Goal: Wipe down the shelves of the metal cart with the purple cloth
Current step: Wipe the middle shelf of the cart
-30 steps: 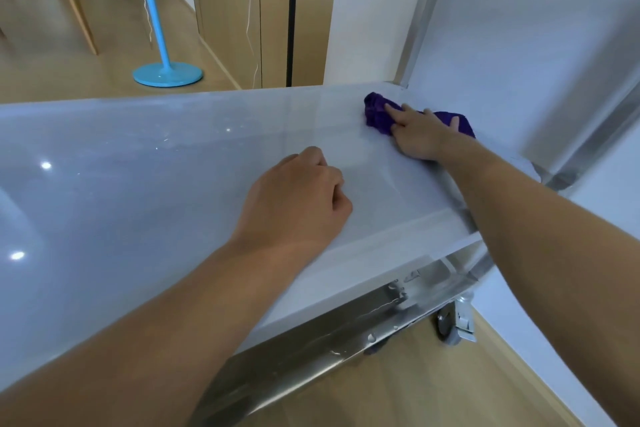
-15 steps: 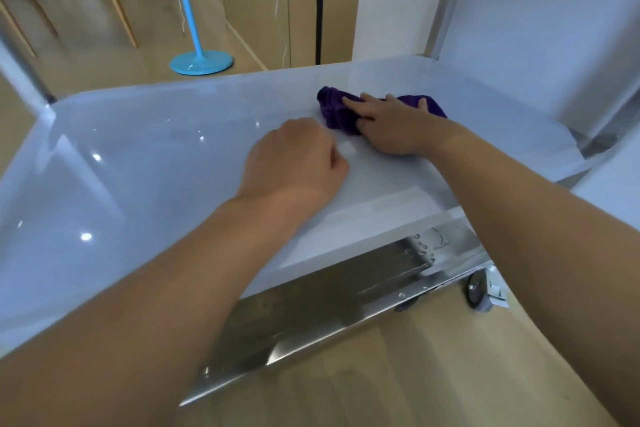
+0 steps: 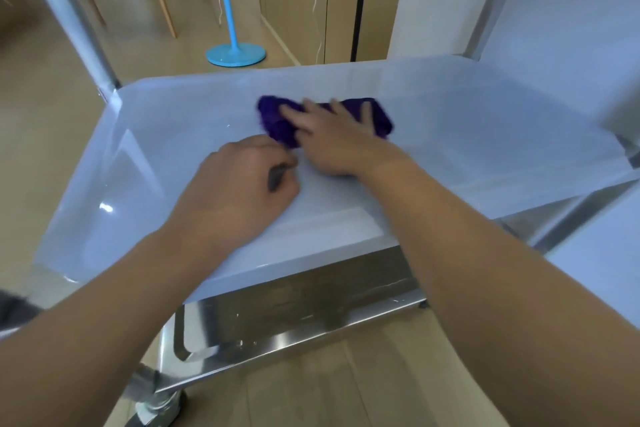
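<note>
One shelf (image 3: pixel 485 149) seems mid-wipe at centre frame, right hand (image 3: pixel 332 142) flat and spread on the cloth (image 3: pixel 273 120), left hand (image 3: pixel 239 191) curled, apparently empty, beside it; the lower shelf (image 3: pixel 311 315) likely remains.

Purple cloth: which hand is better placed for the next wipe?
The right hand: its spread fingers press flat on the crumpled purple cloth. The left hand rests curled on the shiny metal shelf beside it.

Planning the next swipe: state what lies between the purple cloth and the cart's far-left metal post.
Head view: only bare, glossy white shelf between the crumpled purple cloth and the upright metal post.
</note>
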Available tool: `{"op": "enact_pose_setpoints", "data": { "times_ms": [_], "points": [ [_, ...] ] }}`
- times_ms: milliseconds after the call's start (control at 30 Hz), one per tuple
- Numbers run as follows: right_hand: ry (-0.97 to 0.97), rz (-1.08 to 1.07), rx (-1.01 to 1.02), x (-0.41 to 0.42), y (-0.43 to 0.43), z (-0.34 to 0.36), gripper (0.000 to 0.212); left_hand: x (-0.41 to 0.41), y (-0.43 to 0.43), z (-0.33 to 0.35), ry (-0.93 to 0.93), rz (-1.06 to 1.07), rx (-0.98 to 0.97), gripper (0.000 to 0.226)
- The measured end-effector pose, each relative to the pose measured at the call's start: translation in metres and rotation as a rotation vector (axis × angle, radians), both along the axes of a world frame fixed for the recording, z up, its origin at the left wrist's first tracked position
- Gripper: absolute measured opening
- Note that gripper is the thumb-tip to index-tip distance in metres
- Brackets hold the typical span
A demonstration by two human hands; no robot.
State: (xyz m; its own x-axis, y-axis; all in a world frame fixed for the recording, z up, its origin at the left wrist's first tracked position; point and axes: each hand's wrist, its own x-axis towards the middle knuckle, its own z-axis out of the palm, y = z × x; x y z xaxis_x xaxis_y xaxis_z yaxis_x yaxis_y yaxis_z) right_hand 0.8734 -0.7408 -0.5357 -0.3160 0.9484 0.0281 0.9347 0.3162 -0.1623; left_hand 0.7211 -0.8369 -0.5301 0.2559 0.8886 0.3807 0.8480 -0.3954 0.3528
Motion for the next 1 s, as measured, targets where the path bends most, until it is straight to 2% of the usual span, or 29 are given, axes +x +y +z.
{"op": "enact_pose_setpoints", "data": {
  "times_ms": [100,167,300,367,467,600,667,767,900,1000],
  "points": [
    [0.038,0.129,-0.022,-0.021,0.002,0.003,0.050,-0.002,-0.003,0.002,-0.029,0.020,0.006,0.020],
    [-0.003,0.103,-0.034,0.000,0.012,0.008,0.049,-0.002,-0.005,0.002,-0.048,0.048,0.013,0.023],
    [0.002,-0.244,-0.051,0.069,0.033,0.012,0.050,-0.001,-0.005,0.001,-0.016,0.184,-0.013,0.023],
    [-0.052,-0.318,-0.073,0.076,0.041,0.012,0.054,0.002,-0.004,0.002,0.019,0.212,-0.032,0.024],
    [-0.095,-0.209,-0.063,0.026,0.051,0.008,0.059,0.002,-0.004,0.004,0.063,0.224,-0.042,0.026],
    [-0.001,0.141,-0.077,-0.066,0.040,0.010,0.053,-0.002,-0.005,0.003,0.091,0.205,-0.025,0.027],
    [0.019,0.215,-0.105,-0.074,0.041,0.013,0.050,-0.006,-0.005,0.002,0.076,0.190,-0.027,0.028],
    [-0.017,0.111,-0.060,-0.038,0.047,0.013,0.048,-0.007,-0.006,0.002,0.075,0.173,-0.035,0.029],
    [-0.024,-0.212,-0.024,0.034,0.056,0.012,0.049,-0.003,-0.002,0.002,0.047,0.189,-0.049,0.029],
    [-0.067,-0.258,-0.050,0.031,0.055,0.012,0.055,-0.003,0.000,0.001,0.046,0.203,-0.047,0.029]
  ]
}}
